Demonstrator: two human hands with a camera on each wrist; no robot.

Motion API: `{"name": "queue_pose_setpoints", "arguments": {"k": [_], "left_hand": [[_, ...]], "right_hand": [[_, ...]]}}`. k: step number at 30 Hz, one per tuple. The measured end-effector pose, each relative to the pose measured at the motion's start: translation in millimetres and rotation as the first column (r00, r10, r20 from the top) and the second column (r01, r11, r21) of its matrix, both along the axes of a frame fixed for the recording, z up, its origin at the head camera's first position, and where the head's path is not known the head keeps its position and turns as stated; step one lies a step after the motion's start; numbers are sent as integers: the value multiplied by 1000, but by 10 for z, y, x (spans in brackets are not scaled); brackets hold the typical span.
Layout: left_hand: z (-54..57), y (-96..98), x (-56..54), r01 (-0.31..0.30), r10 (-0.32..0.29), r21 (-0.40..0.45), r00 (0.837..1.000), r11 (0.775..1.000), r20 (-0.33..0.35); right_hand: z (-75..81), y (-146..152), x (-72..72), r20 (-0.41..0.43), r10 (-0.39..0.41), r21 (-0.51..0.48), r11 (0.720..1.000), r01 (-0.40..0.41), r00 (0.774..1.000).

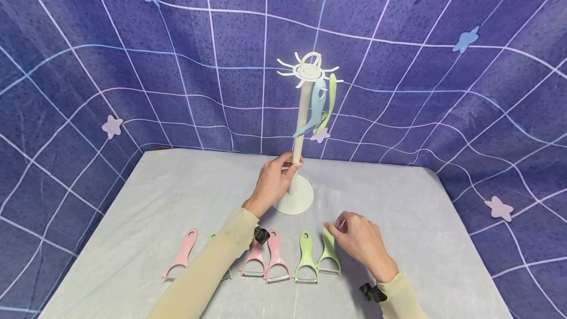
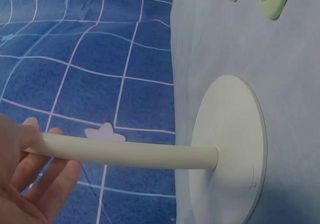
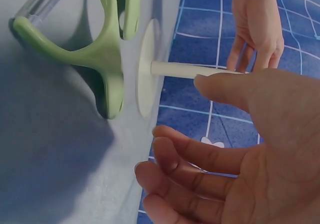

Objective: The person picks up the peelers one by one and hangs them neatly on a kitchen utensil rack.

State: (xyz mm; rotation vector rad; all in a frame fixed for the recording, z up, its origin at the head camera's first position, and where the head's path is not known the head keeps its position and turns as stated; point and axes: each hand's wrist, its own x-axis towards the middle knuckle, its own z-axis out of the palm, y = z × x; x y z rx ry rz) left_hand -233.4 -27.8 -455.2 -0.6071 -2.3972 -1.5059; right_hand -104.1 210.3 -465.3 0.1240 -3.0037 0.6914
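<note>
My left hand (image 1: 272, 181) holds the pole of a white stand (image 1: 298, 156), its fingers around the lower part above the round base (image 2: 230, 114). From the hooks at the top hang a blue peeler (image 1: 316, 105) and a green peeler (image 1: 330, 100). My right hand (image 1: 361, 240) is just above the table by the rightmost green peeler (image 1: 329, 250). In the right wrist view its fingers are loosely bent, holding nothing, and that green peeler (image 3: 112, 79) lies apart from them.
Left of it lie another green peeler (image 1: 305, 257), two pink peelers (image 1: 275, 255) and, farther left, a pink peeler (image 1: 183, 255). One more green peeler (image 1: 227, 274) is mostly hidden by my left sleeve (image 1: 208, 265). A blue patterned cloth (image 1: 212, 82) hangs behind the grey table (image 1: 381, 196).
</note>
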Motion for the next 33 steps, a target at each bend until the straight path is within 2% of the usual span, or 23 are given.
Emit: {"name": "queue_pose_setpoints", "arguments": {"k": [11, 17, 33], "left_hand": [[10, 7, 2, 1, -1, 2, 1000, 1000, -11], [3, 0, 0, -8, 8, -5, 1000, 1000, -7], [5, -4, -1, 1, -1, -8, 1000, 1000, 1]], "right_hand": [[-58, -8, 129, 32, -22, 89, 996, 19, 999], [-97, -48, 197, 62, -8, 132, 991, 0, 998], [-179, -121, 237, 144, 0, 147, 989, -21, 990]]}}
